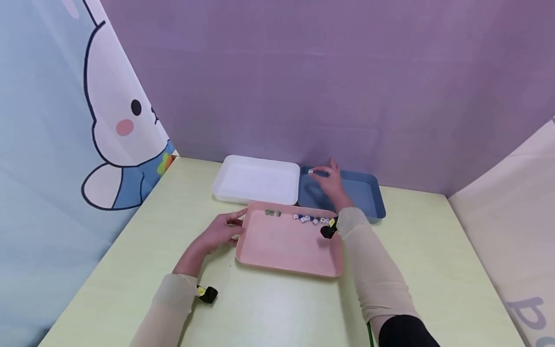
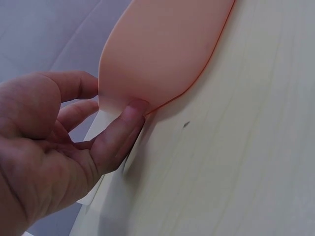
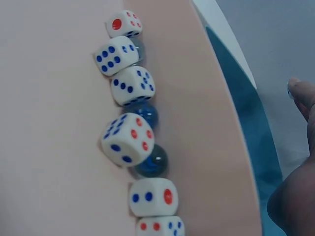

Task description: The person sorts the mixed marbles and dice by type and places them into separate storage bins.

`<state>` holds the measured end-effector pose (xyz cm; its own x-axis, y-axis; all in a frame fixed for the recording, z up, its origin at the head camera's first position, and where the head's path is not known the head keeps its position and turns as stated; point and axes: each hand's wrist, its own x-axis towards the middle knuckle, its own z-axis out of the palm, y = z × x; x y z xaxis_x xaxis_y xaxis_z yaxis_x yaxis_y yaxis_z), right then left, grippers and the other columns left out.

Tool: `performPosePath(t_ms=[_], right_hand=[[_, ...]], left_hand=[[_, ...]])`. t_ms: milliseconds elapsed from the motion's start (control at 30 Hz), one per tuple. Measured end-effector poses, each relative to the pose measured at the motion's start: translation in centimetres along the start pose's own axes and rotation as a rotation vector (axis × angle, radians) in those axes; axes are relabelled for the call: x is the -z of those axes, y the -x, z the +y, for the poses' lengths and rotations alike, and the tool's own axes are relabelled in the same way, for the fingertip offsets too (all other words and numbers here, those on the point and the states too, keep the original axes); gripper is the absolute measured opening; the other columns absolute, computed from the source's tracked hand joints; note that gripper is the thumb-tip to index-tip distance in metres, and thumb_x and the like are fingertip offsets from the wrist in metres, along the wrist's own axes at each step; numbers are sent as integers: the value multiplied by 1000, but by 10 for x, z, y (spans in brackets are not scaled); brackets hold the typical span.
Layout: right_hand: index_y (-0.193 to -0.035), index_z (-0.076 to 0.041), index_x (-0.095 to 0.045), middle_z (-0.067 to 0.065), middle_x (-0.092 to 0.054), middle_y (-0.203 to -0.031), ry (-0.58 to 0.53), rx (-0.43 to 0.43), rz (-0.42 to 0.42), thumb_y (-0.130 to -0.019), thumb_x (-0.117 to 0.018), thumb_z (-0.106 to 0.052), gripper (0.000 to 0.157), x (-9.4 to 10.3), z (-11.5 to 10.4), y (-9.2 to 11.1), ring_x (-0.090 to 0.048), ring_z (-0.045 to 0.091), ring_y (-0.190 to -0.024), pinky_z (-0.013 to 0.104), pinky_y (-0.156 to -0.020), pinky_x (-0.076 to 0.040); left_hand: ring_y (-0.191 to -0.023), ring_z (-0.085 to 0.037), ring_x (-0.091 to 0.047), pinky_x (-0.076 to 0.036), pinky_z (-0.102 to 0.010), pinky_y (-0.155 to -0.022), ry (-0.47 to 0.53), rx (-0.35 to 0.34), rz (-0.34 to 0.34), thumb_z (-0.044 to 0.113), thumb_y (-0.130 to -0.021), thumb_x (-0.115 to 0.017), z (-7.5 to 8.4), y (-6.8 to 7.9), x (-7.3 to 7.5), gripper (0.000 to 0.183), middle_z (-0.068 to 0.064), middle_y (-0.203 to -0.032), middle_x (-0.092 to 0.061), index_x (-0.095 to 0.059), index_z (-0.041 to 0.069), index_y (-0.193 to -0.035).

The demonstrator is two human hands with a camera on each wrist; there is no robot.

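A pink tray (image 1: 282,248) lies at the middle of the table, and my left hand (image 1: 220,232) holds its left end. In the left wrist view, fingers (image 2: 120,130) meet the tray's outer wall (image 2: 157,54). Several white dice (image 3: 128,140) with red and blue dots line the tray's far side, mixed with dark blue marbles (image 3: 151,161). Further left along that side sit greenish marbles (image 1: 272,212). Over the blue tray (image 1: 362,190) my right hand (image 1: 331,184) pinches one white die (image 1: 310,171) between thumb and finger, its other fingers raised.
A white tray (image 1: 260,178) stands left of the blue one, both behind the pink tray. Close behind them hangs a purple cloth (image 1: 277,96). At the left is a curtain (image 1: 47,159) with a cartoon rabbit. A small dark speck (image 2: 186,124) marks the table.
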<state>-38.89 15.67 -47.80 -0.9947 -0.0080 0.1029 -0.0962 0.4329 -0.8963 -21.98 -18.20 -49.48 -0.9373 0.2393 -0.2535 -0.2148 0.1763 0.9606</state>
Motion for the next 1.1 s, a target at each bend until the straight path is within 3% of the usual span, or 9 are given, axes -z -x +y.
performPosePath(t_ms=[200,533,800,933,1100], right_hand=[[-108,-9,-73,-4,-4,-162,-1,-20,9,-86,-75,-34,34,-3,8,2,13,23,-145,56,-114,-4],[-113,-8,-72,0,-5,-162,-31,-10,-1,-87,-75,-31,35,3,1,5,11,25,-145,55,-115,-3],[-115,-10,-71,-3,-6,-162,-42,-15,-7,-87,-74,-35,37,6,0,5,6,24,-146,54,-115,-12],[-114,-9,-71,-1,-9,-161,-66,8,0,-88,-72,-32,34,7,-6,7,0,28,-146,53,-113,-19],[-113,-6,-71,4,-17,-160,-71,42,30,-89,-72,-26,31,9,-17,17,-7,29,-146,52,-113,-20]], left_hand=[[-89,-25,-59,-58,-38,-67,-4,-1,-3,-1,-87,-62,-1,0,-1,66,-22,-116,-55,-42,15,-148],[-90,-26,-57,-58,-39,-68,-8,9,13,2,-88,-62,2,0,-2,65,-20,-113,-53,-44,19,-147],[-91,-26,-55,-58,-39,-68,-13,6,12,1,-88,-62,0,0,0,65,-19,-112,-52,-43,18,-148],[-92,-27,-55,-58,-40,-68,-11,12,25,1,-88,-62,0,0,0,65,-19,-112,-53,-45,20,-147],[-92,-27,-54,-58,-40,-68,-4,8,19,1,-88,-62,-1,2,0,64,-19,-113,-51,-44,19,-147]])
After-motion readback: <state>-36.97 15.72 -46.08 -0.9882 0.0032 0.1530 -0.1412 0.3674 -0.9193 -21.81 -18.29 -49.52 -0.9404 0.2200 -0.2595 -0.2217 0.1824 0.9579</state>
